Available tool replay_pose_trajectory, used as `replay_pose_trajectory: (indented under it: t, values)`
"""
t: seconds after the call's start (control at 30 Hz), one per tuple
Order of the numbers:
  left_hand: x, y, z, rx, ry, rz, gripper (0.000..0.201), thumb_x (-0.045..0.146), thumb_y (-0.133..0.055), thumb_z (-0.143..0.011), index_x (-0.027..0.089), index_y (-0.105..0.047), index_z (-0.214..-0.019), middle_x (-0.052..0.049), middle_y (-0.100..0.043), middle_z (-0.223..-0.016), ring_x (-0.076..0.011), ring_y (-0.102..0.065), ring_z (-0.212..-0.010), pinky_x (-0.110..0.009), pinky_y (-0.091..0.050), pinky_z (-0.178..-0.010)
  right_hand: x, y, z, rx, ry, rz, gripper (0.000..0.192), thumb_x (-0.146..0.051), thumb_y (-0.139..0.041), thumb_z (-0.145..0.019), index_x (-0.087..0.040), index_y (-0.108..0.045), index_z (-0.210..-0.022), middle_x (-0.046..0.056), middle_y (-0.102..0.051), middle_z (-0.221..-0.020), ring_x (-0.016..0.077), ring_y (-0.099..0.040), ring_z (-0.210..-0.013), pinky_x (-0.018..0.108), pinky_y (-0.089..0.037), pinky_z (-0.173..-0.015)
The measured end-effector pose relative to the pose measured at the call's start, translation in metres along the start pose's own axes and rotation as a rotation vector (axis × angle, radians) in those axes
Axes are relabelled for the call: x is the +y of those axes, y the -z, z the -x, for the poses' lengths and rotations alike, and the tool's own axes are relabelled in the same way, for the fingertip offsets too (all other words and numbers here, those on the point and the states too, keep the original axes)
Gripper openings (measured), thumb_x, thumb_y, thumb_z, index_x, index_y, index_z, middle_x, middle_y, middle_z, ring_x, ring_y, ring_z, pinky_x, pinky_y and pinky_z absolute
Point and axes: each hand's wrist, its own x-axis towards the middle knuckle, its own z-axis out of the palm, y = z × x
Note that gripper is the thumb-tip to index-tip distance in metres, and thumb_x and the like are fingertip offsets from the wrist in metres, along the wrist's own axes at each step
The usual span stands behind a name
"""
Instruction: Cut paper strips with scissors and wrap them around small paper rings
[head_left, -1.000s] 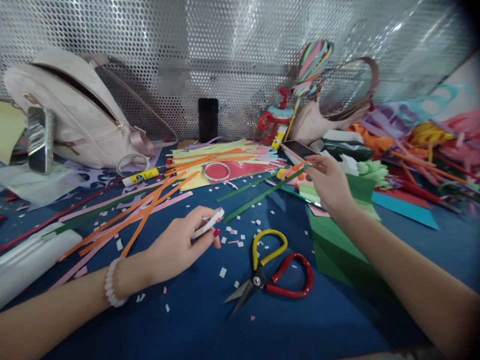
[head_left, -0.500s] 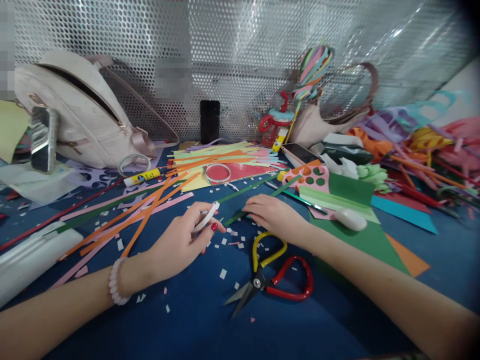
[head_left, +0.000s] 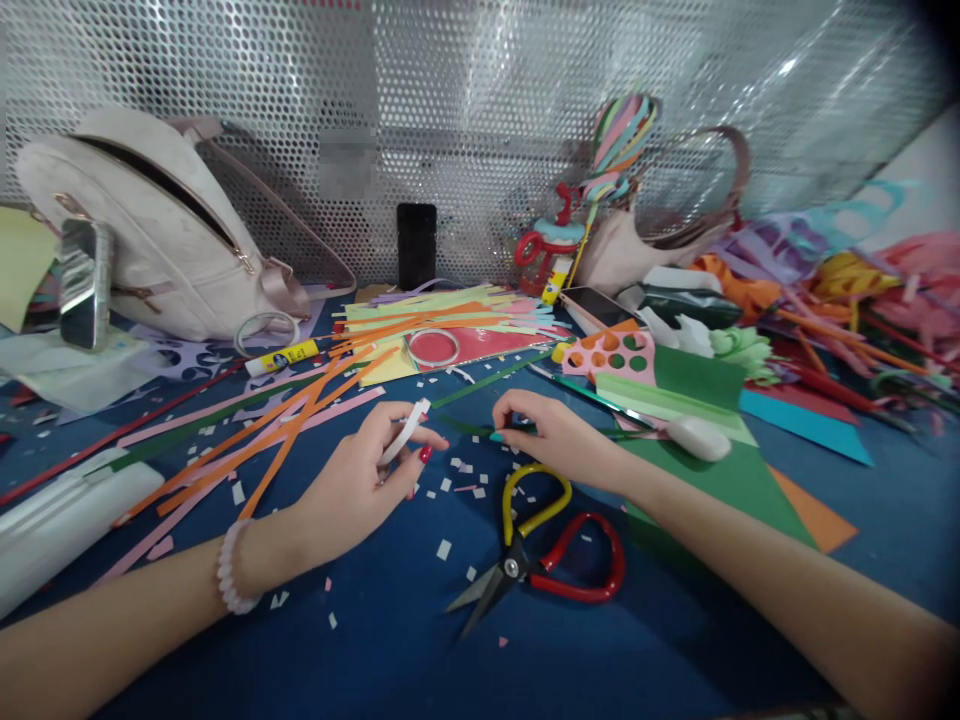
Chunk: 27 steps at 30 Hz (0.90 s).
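Left hand (head_left: 349, 490) gripping white band (head_left: 406, 433), right hand (head_left: 561, 438) on green strip (head_left: 469, 429)

The scissors (head_left: 512, 568) have one yellow handle and one red; the table (head_left: 375, 650) is blue. The held band (head_left: 406, 432) is white, the strip (head_left: 465, 428) apparently dark green, the ball (head_left: 626, 135) striped in many colours.

Green strip (head_left: 466, 428) partly hidden behind the right hand (head_left: 559, 437). White band (head_left: 406, 432): lower end concealed inside the left hand (head_left: 349, 490). White case (head_left: 71, 515) and yellow sheet (head_left: 24, 270) cut off by left edge. Pink paper heap (head_left: 926, 280) blurred, cropped at right edge. Lettering on the lying glue stick (head_left: 281, 357) too small to read.
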Motion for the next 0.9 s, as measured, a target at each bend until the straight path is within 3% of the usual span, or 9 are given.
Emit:
replay_pose_trajectory:
  t: [0.17,0.27,0.47,0.6,0.67,0.77,0.83,0.9]
  values:
    - [0.000,0.000,-0.002,0.122,0.012,0.025,0.037,0.032,-0.058,-0.081,0.024,-0.037,-0.110,-0.005,-0.060,-0.104,-0.0100,-0.057,-0.064,-0.022,-0.047,-0.055,-0.023,-0.001,0.009,0.088,0.036,-0.158,0.009,-0.011,-0.051,-0.078,-0.020,-0.050,-0.075,0.000,-0.055,-0.080,0.0125,-0.051,-0.075,0.025,-0.042,-0.071]
    - [0.003,-0.001,-0.002,0.138,0.049,0.053,0.038,0.034,-0.059,-0.079,0.023,-0.039,-0.109,-0.004,-0.061,-0.099,-0.0106,-0.058,-0.063,-0.024,-0.049,-0.057,-0.031,-0.005,0.013,0.085,0.067,-0.184,0.010,-0.010,-0.051,-0.079,-0.020,-0.050,-0.075,0.000,-0.055,-0.081,0.0121,-0.052,-0.075,0.025,-0.042,-0.070]
    - [0.006,-0.002,0.002,0.111,0.043,0.039,0.025,0.035,-0.054,-0.083,0.024,-0.042,-0.102,0.001,-0.064,-0.084,-0.0084,-0.054,-0.048,-0.024,-0.047,-0.052,-0.034,-0.015,0.014,0.049,0.102,-0.126,0.013,-0.008,-0.052,-0.078,-0.020,-0.049,-0.075,0.000,-0.055,-0.081,0.0124,-0.053,-0.076,0.026,-0.044,-0.072]
    - [0.005,-0.001,0.002,0.126,0.061,0.026,0.027,0.033,-0.056,-0.082,0.025,-0.041,-0.102,0.003,-0.062,-0.080,-0.0079,-0.054,-0.047,-0.022,-0.047,-0.049,-0.037,-0.004,0.018,0.093,0.217,0.016,0.016,-0.012,-0.057,-0.078,-0.019,-0.050,-0.091,0.005,-0.055,-0.095,0.0169,-0.051,-0.092,0.030,-0.044,-0.080]
    - [0.004,0.000,0.001,0.145,0.068,0.032,0.029,0.031,-0.057,-0.081,0.025,-0.040,-0.104,0.004,-0.060,-0.077,-0.0075,-0.054,-0.046,-0.021,-0.047,-0.047,-0.038,0.009,0.022,-0.028,0.305,0.078,0.015,-0.017,-0.060,-0.078,-0.019,-0.052,-0.090,0.006,-0.056,-0.096,0.0175,-0.052,-0.094,0.030,-0.043,-0.082]
    - [0.003,0.001,-0.001,0.164,0.096,0.042,0.033,0.030,-0.057,-0.080,0.025,-0.038,-0.106,0.004,-0.058,-0.076,-0.0064,-0.051,-0.042,-0.021,-0.045,-0.043,-0.038,0.028,0.029,-0.414,0.322,0.116,0.014,-0.022,-0.063,-0.078,-0.022,-0.056,-0.090,0.001,-0.061,-0.088,0.0144,-0.058,-0.081,0.024,-0.046,-0.071]
    - [0.002,0.002,-0.003,0.164,0.118,0.042,0.035,0.031,-0.058,-0.080,0.024,-0.038,-0.108,0.004,-0.058,-0.077,-0.0062,-0.050,-0.041,-0.020,-0.044,-0.042,-0.036,0.033,0.032,-0.500,0.286,0.215,0.022,-0.025,-0.068,-0.073,-0.023,-0.058,-0.092,0.001,-0.063,-0.090,0.0175,-0.060,-0.083,0.026,-0.046,-0.070]
    - [0.001,0.002,-0.003,0.154,0.128,0.008,0.037,0.034,-0.058,-0.080,0.024,-0.039,-0.109,0.002,-0.060,-0.078,-0.0070,-0.050,-0.042,-0.020,-0.043,-0.041,-0.034,0.032,0.033,-0.494,0.267,0.266,0.024,-0.026,-0.071,-0.070,-0.023,-0.059,-0.090,0.002,-0.064,-0.089,0.0194,-0.060,-0.082,0.028,-0.047,-0.068]
